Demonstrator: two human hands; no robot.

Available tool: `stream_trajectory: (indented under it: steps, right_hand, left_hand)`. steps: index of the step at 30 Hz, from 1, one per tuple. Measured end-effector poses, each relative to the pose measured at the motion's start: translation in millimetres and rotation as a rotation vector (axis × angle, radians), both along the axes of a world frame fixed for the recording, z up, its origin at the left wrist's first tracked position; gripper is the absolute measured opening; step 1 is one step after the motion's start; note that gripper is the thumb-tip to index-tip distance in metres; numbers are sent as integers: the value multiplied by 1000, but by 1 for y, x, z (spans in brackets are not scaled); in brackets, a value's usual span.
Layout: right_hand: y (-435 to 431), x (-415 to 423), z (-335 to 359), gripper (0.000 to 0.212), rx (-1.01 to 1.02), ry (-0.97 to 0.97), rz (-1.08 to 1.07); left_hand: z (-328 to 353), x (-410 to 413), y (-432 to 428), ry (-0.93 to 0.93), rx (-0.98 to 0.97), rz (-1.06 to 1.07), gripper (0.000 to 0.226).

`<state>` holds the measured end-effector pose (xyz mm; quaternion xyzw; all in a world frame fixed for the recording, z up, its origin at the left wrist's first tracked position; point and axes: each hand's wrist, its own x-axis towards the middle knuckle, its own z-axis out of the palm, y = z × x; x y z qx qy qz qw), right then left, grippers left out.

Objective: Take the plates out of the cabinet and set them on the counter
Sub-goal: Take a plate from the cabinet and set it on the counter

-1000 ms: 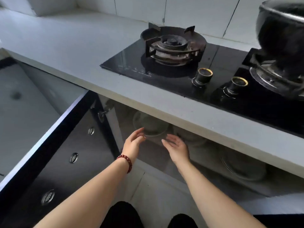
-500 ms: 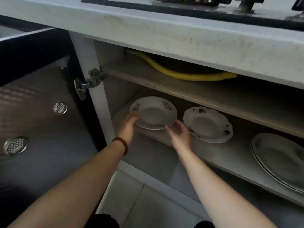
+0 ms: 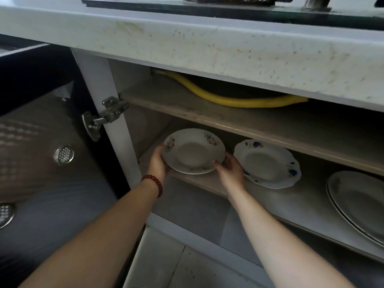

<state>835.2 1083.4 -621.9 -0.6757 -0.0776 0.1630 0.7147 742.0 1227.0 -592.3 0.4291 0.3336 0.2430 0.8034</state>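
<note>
Below the pale speckled tabletop point(image 3: 207, 50), left grip point(image 3: 158, 163) and right grip point(image 3: 229, 172) clasp a white floral ceramic plate point(image 3: 193, 151); seemingly the first, with a blue-flowered scalloped plate point(image 3: 268, 163) waiting just right of them.

The round white ceramic plate point(image 3: 193, 151) bears greyish flower prints; the scalloped white ceramic plate point(image 3: 267, 163) bears blue flowers. The curved hose point(image 3: 239, 101) is yellow, and the bead bracelet point(image 3: 154, 182) is dark red.

A home kitchen: above the grip of the left hand point(image 3: 158, 163) and right hand point(image 3: 229, 171) on a round white floral-rimmed plate point(image 3: 193, 151) runs a speckled pale stone counter point(image 3: 207, 44) with a black glass hob point(image 3: 228, 9); a yellow flexible hose point(image 3: 228, 100) lies between, and a scalloped blue-flowered plate point(image 3: 267, 163) sits just right.
</note>
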Motion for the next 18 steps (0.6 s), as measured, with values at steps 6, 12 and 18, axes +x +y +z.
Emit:
stream_trajectory:
  steps: [6,12,18]
  right_hand:
    - [-6,2,-2,50,25,43,-23]
    - [-6,5,-3,51,-8,35,-34]
    - [-1,20,7,61,-63,38,-23]
  left_hand:
    - [-11,-7,0,39,25,7,31]
    - [-15,-6,11,51,128,-34,32]
    - [4,12,28,124,141,-121,35]
